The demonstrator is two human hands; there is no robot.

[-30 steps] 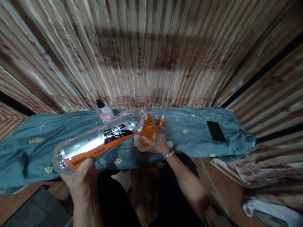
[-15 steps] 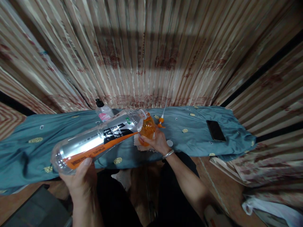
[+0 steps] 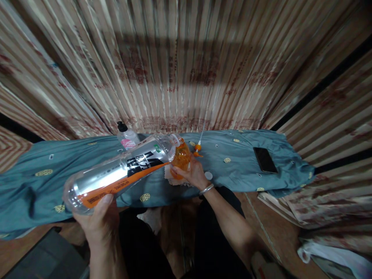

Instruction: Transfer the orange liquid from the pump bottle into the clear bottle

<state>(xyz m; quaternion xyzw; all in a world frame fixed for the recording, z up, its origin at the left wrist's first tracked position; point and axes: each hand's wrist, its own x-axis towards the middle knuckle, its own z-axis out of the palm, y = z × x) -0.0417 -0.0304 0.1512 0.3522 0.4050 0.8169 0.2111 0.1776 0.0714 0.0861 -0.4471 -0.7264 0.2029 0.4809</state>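
Gripping one large clear plastic silver-labelled bottle (image 3: 119, 172), the left hand (image 3: 101, 215) tilts its mouth to one small translucent orange bottle (image 3: 180, 155), clasped by the right hand (image 3: 193, 172) over one frayed pale cloth (image 3: 167, 174). Necks aligned, slow tilting should limit spills. Around are one orange-and-white pump (image 3: 198, 147), one white disc (image 3: 208, 176), one black phone (image 3: 265, 160), one clear black-capped bottle (image 3: 127, 138).

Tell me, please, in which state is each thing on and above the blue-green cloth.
Large bottle: tilted in the left hand, uncapped, mouth at the neck of the orange bottle; liquid flow cannot be told.
Orange bottle: gripped by the right hand, no pump fitted.
Orange pump: detached, lying with its tube.
White disc: lying flat.
Black-topped bottle: top on.
Phone: lying flat, screen dark.
Blue-green cloth: wrinkled.
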